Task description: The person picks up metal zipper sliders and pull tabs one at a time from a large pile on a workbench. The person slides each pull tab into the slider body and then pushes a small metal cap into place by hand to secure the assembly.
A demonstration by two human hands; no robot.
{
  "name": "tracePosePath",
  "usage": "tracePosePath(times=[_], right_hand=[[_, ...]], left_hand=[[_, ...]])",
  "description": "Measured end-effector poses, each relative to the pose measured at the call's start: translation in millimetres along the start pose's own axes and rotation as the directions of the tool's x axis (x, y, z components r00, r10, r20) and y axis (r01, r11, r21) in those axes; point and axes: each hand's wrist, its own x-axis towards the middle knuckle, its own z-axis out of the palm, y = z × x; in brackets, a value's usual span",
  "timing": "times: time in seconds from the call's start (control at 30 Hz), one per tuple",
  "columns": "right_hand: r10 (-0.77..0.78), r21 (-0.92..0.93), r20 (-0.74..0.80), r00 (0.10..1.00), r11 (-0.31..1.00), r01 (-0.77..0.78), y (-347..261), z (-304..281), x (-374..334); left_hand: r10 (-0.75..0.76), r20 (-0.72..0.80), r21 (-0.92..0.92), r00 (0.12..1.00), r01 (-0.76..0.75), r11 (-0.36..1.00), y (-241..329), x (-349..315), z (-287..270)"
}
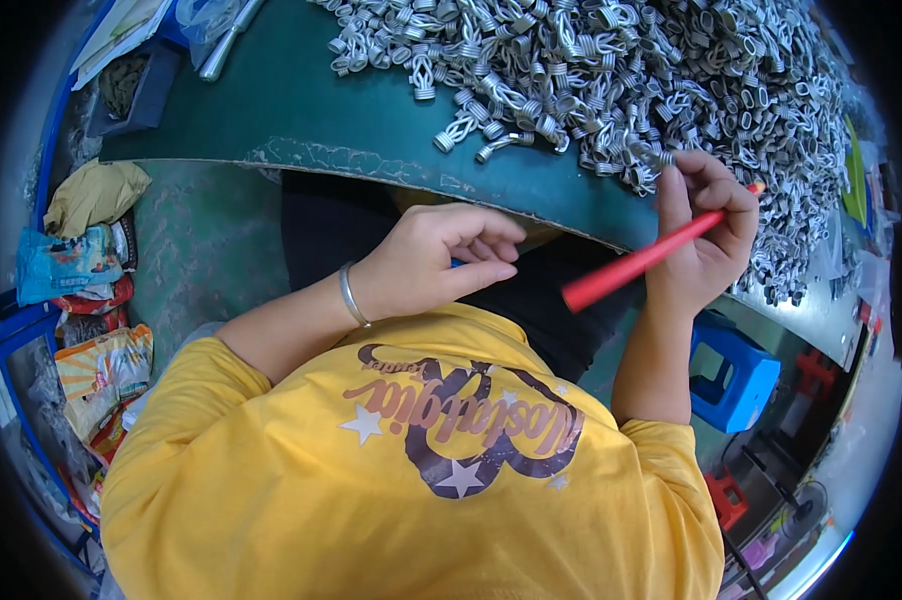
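Head view, read as a clock face: the right hand (709, 235) is at half past two, its fingers clamped on a red rod-shaped tool (621, 268). The tool slants across the palm, thick end toward the centre, thin orange tip beyond the knuckles; lodging it there seems to leave thumb and index finger free. Those two reach a looped silver fitting (651, 153) at the near edge of the pile of silver fittings (571, 65); whether they pinch it firmly, I cannot tell.

The left hand (431, 250), just off the centre toward twelve, has loosely curled fingers with the thumb apart from them. A blue sliver (458, 262) shows in that gap, held or lying beyond, I cannot tell which.

The pile spreads from twelve to two on the green tabletop (271, 105), heaped rightward, probably for a short reach by the right hand. At ten, a grey bin (156, 98) holds dark cloth, likely to contain it. A blue plastic stool (754, 385) stands near half past three.
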Motion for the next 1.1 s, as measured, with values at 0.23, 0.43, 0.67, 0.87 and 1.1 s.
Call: tracePosePath(times=[0.23,0.43,0.67,0.87,1.1], right_hand=[[0.546,0.539,0.27,0.793,0.597,-0.594,-29,19,-37],[0.618,0.441,0.269,0.739,0.603,-0.665,-31,23,-43],[0.478,0.453,0.376,0.794,0.652,-0.607,-14,20,-57],[0.262,0.422,0.225,0.939,0.842,-0.336,-10,24,-63],[0.099,0.347,0.169,0.981,0.925,-0.153,-13,24,-63]], left_hand=[[0.083,-0.22,-0.365,0.972,-0.161,0.917,21,11,9],[0.021,-0.18,-0.324,0.984,-0.079,0.943,18,6,2],[0.168,-0.199,-0.158,0.966,-0.2,0.967,19,4,0],[0.318,-0.181,0.067,0.931,-0.311,0.948,15,3,-4],[0.127,-0.212,-0.197,0.969,-0.17,0.965,9,0,3]])
